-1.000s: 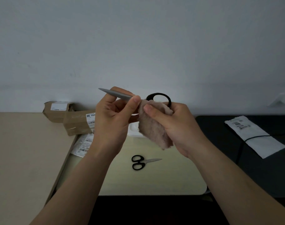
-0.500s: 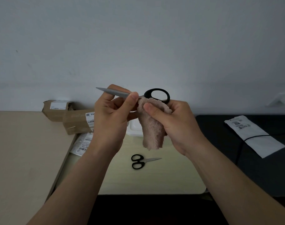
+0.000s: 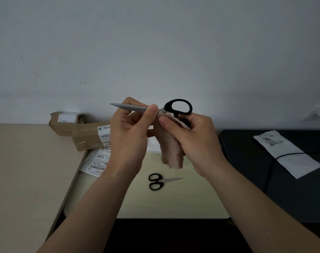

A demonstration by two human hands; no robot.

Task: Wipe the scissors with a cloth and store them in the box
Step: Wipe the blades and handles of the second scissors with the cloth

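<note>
The person holds a pair of large scissors (image 3: 132,107) in the air, straight above the small scissors (image 3: 160,181) and higher than them in the view. The blades are closed and point to the left. The black handle loop is on the right.

The left hand (image 3: 127,136) is up and to the left of the small scissors. Its grip pinches the grey blades: the thumb presses on the near side and the other fingers curl behind.

The right hand (image 3: 195,141) is up and to the right of the small scissors. Its grip pinches a fluffy pink-beige cloth (image 3: 172,152) with the thumb on top, just below the black handle. The cloth touches the large scissors where the blades meet the handle. Its free end hangs down toward the small scissors but does not reach them.

The small scissors have black handles. They lie closed and flat on the pale counter (image 3: 183,201), with the tips to the right.

Behind the small scissors is a white container (image 3: 152,147), mostly hidden by the hands and the cloth.

Far to the left of the small scissors, two cardboard boxes (image 3: 86,136) with labels lie near the wall. Some white labelled packets (image 3: 97,161) lie just in front of them.

To the right of the small scissors is a black mat (image 3: 255,170). On it lies a white pouch (image 3: 286,154), and a black cable (image 3: 272,170) runs across the pouch.
</note>
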